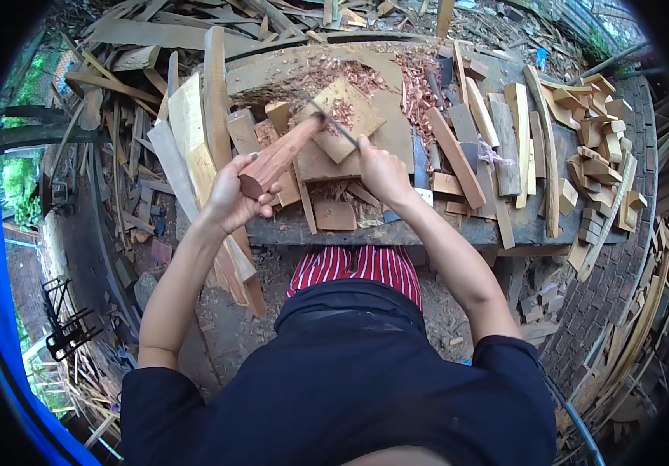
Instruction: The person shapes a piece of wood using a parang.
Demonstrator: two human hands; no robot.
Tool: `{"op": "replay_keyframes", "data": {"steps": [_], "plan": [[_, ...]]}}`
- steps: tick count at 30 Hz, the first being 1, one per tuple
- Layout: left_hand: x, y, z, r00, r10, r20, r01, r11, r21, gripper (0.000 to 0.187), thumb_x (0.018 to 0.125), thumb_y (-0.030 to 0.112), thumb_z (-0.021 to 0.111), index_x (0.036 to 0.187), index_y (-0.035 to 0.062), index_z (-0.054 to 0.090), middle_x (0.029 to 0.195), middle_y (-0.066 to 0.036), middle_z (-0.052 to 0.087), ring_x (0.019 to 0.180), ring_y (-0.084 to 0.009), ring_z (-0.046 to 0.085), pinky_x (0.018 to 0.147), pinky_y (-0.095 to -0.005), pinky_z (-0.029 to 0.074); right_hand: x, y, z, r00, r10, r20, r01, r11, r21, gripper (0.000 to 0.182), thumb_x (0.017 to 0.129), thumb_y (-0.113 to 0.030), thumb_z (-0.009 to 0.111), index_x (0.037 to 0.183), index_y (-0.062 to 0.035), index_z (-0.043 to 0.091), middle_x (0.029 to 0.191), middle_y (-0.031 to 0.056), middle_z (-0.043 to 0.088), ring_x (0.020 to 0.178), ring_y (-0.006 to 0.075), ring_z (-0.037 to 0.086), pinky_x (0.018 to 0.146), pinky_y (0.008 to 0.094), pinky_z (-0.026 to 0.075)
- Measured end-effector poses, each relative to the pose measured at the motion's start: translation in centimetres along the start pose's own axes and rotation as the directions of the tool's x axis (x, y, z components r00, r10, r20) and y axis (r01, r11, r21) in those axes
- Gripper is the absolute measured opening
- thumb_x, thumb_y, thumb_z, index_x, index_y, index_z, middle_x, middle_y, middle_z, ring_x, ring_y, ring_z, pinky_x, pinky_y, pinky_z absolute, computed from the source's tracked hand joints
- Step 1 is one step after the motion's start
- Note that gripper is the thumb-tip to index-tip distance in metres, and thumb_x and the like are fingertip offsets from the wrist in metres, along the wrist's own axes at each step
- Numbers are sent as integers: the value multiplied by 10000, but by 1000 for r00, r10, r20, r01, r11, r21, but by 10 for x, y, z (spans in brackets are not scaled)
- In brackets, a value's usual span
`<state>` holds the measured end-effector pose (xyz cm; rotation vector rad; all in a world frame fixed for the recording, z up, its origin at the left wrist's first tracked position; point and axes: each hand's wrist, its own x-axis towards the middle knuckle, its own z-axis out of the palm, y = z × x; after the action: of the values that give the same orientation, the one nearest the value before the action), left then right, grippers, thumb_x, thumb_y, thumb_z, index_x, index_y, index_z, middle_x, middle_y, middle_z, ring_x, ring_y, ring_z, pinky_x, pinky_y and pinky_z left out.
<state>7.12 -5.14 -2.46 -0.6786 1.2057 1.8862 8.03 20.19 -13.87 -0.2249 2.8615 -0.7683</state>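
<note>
My left hand (243, 190) grips the near end of a reddish wooden piece (284, 155), which slants up and to the right. Its darker far end lies at a square pale wooden block (362, 120) with shavings on it. In my right hand (383, 172) is the handle end of a long, thin dark blade (338, 126). The blade runs up and left from my fist, across the block, close to the far tip of the reddish piece; whether they touch is unclear. A thicker wooden base (397, 144) supports the block.
Reddish shavings (414, 101) lie on the workbench (288, 233). Long wooden strips (455, 155) stand to the right, with a pile of small cut blocks (602, 132) beyond. Tall boards (214, 93) lean at the left. A blue sheet (0, 295) hangs at the far left.
</note>
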Motion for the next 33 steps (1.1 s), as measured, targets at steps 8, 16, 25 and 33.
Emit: {"op": "replay_keyframes", "data": {"steps": [8, 16, 25, 33], "plan": [[1, 9, -6, 999, -46, 29, 49, 992, -120, 455, 972, 326, 231, 1268, 3, 357, 761, -126, 502, 492, -137, 491, 402, -289, 551, -19, -40, -14, 990, -78, 114, 73, 996, 55, 216, 846, -57, 437, 1059, -49, 471, 691, 207, 648, 634, 377, 662, 538, 522, 513], [7, 15, -16, 990, -30, 134, 68, 956, -285, 474, 966, 344, 267, 1267, -9, 362, 758, -94, 456, 523, -122, 453, 397, -258, 506, 12, 5, 10, 1000, 25, 15, -25, 1000, 12, 329, 869, -93, 428, 1190, -28, 458, 782, 226, 660, 756, 396, 665, 654, 518, 522], [4, 14, -8, 996, -79, 38, 85, 974, -208, 465, 965, 363, 261, 1241, 5, 368, 760, -98, 459, 519, -114, 437, 359, -221, 424, -20, -37, -6, 992, -120, 41, 117, 991, 71, 308, 861, -69, 436, 1163, -11, 416, 658, 194, 638, 604, 380, 646, 520, 506, 510], [1, 13, -10, 994, -79, 79, 95, 967, -237, 485, 974, 366, 264, 1306, 22, 343, 782, -99, 446, 534, -121, 440, 381, -229, 446, -13, -31, -9, 994, -114, -5, 114, 991, 65, 254, 855, -58, 405, 1103, -4, 398, 694, 225, 634, 649, 415, 642, 550, 536, 495]]}}
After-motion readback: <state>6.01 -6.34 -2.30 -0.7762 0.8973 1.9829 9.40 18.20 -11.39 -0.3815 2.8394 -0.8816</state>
